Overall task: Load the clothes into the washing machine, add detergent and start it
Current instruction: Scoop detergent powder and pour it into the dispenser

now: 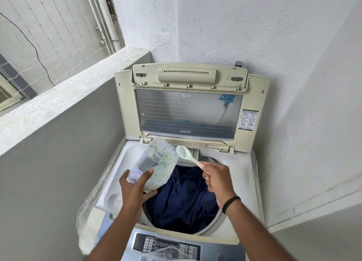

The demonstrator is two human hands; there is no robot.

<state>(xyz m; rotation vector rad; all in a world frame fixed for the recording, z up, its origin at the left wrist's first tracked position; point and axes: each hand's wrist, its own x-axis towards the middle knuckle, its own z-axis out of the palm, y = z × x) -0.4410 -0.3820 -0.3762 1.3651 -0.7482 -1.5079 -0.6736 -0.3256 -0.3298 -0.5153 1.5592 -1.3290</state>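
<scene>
Head view: the left hand grips a soft detergent pouch low on its body above the drum of blue clothes; the right hand pinches a light spoon by its handle. The pouch looks floppy, best held mid-body.

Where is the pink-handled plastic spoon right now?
Head view, centre: the pink-handled plastic spoon is pinched by the right hand, its bowl beside the clear detergent pouch.
</scene>
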